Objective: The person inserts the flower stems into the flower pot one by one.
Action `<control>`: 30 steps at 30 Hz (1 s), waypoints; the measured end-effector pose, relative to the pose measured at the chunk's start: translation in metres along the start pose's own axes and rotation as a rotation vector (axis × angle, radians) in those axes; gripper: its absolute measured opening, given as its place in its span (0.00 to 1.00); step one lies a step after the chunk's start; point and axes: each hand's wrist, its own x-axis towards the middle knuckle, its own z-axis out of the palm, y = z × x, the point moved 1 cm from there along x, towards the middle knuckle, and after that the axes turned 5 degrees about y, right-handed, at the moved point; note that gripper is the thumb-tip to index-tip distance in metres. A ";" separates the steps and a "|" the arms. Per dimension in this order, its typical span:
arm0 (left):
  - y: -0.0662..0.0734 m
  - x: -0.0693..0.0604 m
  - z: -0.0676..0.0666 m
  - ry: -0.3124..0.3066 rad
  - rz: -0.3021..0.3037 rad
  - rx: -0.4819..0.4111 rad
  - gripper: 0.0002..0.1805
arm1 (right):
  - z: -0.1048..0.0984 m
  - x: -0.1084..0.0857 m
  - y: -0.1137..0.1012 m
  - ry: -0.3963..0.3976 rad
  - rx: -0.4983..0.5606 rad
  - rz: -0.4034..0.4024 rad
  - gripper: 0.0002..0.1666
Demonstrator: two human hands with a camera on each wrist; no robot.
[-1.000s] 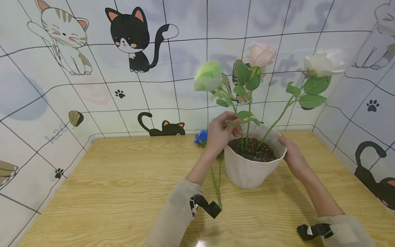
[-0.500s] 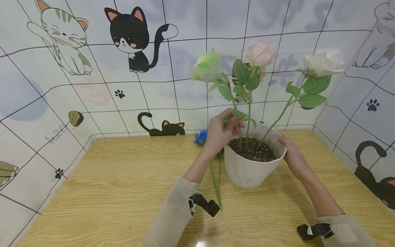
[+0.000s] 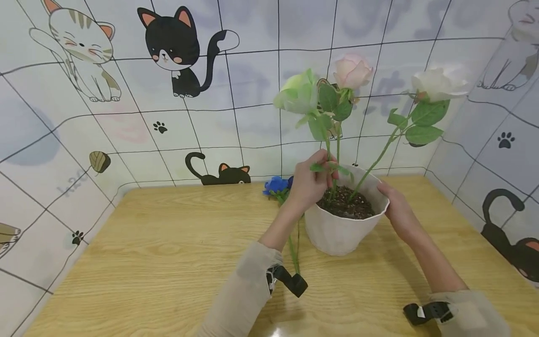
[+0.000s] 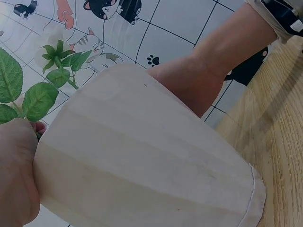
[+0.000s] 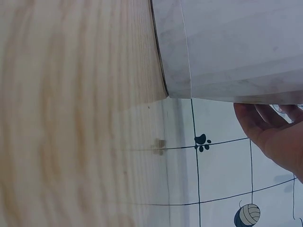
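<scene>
Apparently seating stem of green rose, pinched in left grip, into soil below. Holding pot in right grip. Next, likely: press stem deeper, upright.

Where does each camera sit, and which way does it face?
Head: on the head, facing forward and down at the pot; left hand, right hand show.
Left wrist: on it, facing the pot; left hand, right arm show.
Right wrist: on it, facing tabletop and pot; right hand shows.
Wrist views share pot and tabletop.
</scene>
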 end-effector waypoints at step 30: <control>0.000 0.001 -0.001 -0.041 0.010 0.062 0.09 | 0.002 0.003 -0.003 0.001 -0.024 0.003 0.41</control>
